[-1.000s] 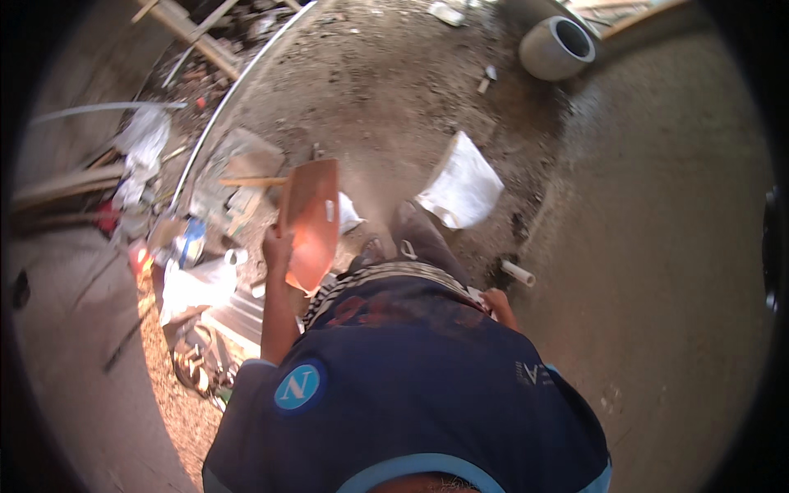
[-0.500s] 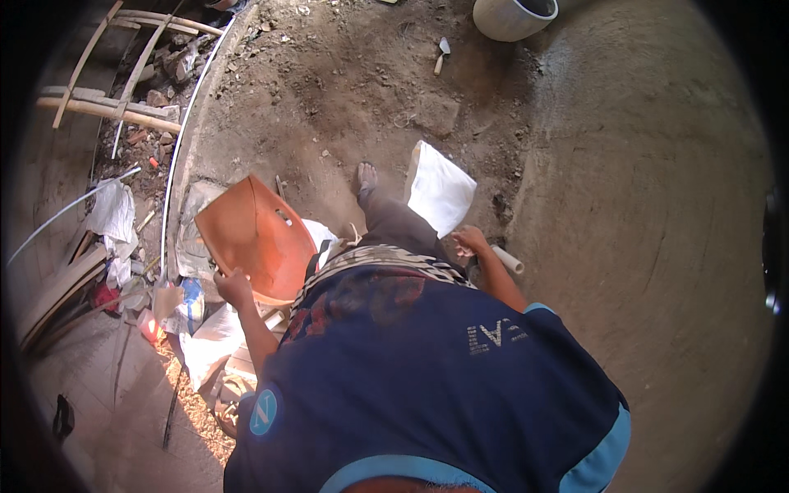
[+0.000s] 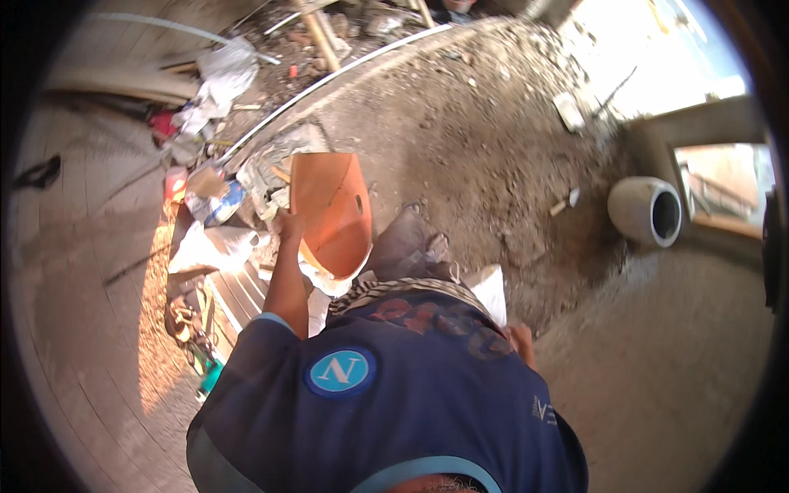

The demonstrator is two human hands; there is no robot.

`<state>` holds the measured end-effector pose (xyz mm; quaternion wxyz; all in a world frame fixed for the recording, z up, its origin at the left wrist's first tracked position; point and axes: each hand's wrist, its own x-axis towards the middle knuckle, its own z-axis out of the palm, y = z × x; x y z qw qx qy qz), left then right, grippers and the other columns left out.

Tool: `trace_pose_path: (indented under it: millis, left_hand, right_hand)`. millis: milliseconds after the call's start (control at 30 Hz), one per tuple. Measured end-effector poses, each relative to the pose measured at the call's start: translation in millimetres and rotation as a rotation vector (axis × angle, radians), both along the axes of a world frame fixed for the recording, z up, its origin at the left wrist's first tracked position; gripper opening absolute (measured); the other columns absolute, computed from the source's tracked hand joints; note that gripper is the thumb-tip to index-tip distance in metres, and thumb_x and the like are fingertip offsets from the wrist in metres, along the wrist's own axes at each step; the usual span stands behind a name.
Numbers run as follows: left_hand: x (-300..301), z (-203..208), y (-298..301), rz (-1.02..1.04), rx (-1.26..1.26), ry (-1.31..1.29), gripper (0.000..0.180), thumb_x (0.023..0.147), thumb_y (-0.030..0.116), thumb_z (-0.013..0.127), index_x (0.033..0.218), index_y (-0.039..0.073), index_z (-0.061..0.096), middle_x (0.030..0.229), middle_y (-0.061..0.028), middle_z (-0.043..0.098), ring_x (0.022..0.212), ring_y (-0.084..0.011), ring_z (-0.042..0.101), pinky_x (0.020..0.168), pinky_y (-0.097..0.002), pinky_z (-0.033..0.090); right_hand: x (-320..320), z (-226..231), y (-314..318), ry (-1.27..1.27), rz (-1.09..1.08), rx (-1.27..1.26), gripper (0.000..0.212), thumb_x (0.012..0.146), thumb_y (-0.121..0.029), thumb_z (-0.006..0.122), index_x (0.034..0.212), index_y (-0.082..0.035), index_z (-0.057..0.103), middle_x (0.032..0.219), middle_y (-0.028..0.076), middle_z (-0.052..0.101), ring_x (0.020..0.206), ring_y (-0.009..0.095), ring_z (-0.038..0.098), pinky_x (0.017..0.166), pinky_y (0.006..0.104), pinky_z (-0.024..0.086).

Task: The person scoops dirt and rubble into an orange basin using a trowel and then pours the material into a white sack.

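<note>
My left hand (image 3: 286, 223) is closed on the left edge of an orange plastic scoop pan (image 3: 333, 218). The pan has a flat wide end, a curved body and a slot in its right side; it is held out beside my left leg. My right hand (image 3: 519, 337) shows low at my right side, partly hidden by my shirt, and its fingers cannot be made out. Just beyond it is a white sack or sheet (image 3: 491, 294), partly covered by my body.
A trowel (image 3: 565, 201) lies on the dirt floor at right, near a pale round pot (image 3: 625, 209) by a wall opening (image 3: 727, 185). A white pipe (image 3: 329, 80) edges the dirt. Plastic bags (image 3: 226, 74), a white sack (image 3: 212, 249) and wooden slats (image 3: 238, 292) lie at left.
My view has swung to the right, bringing in the pot and the bright wall openings. The orange scoop pan stays in my left hand. My right hand and the white sheet are now more hidden.
</note>
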<state>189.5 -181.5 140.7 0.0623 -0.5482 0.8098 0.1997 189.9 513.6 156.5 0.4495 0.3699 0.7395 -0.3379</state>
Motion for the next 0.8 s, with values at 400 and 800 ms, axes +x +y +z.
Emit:
trace_pose_path:
  millis: [400, 800]
  left_hand:
    - [-57, -13, -62, 0.375, 0.193, -0.058, 0.045, 0.070, 0.016, 0.062, 0.109, -0.006, 0.054, 0.108, -0.0252, 0.060, 0.102, -0.0366, 0.061, 0.085, -0.0418, 0.049]
    - [-32, -54, -161, 0.717, 0.191, -0.024, 0.062, 0.077, 0.013, 0.055, 0.131, -0.005, 0.031, 0.125, -0.0282, 0.047, 0.108, -0.0411, 0.056, 0.069, -0.0419, 0.059]
  right_hand:
    - [-196, 24, -70, 0.032, 0.185, 0.026, 0.016, 0.089, -0.017, 0.059, 0.095, -0.002, 0.054, 0.069, 0.007, 0.054, 0.053, 0.017, 0.052, 0.045, 0.0292, 0.042]
    - [-438, 22, -301, 0.161, 0.273, -0.156, 0.022, 0.089, -0.022, 0.060, 0.095, -0.002, 0.054, 0.069, 0.007, 0.057, 0.055, 0.016, 0.056, 0.050, 0.0284, 0.046]
